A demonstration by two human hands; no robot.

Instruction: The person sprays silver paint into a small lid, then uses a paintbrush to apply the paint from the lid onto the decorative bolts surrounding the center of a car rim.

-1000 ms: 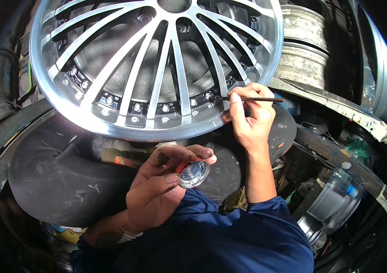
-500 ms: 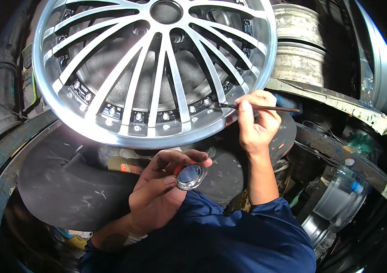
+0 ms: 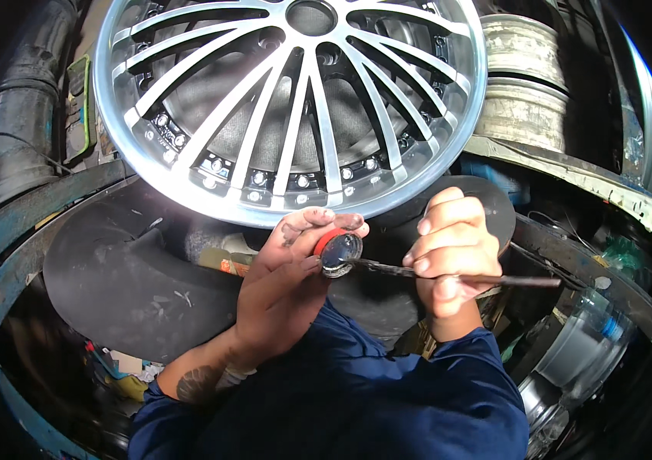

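Observation:
My left hand [image 3: 284, 272] pinches a small round red cap [image 3: 330, 242] with dark paint on its upturned face. A thin paintbrush [image 3: 529, 281] is held in my right hand [image 3: 456, 245], the fingers curled round its handle. Pointing left, the brush's dark tip reaches the edge of the cap; whether it touches the paint is hard to tell. Just beyond both hands lies a large multi-spoke alloy wheel [image 3: 324, 130], bright silver with black recesses. Shiny bolts [image 3: 259, 179] on black patches line its inner edge between the spokes.
Two worn wheels [image 3: 521, 111] are stacked at the right, behind a rail [image 3: 563, 165]. A plastic bottle [image 3: 598, 314] lies beside another silver wheel at lower right. Dark rounded padding [image 3: 134, 276] sits below the wheel. More dark wheels [image 3: 27, 130] stand at the left.
My right hand has brought the brush from the wheel's inner edge down to the cap in my left hand. The view has shifted, so the wheel appears further up and right.

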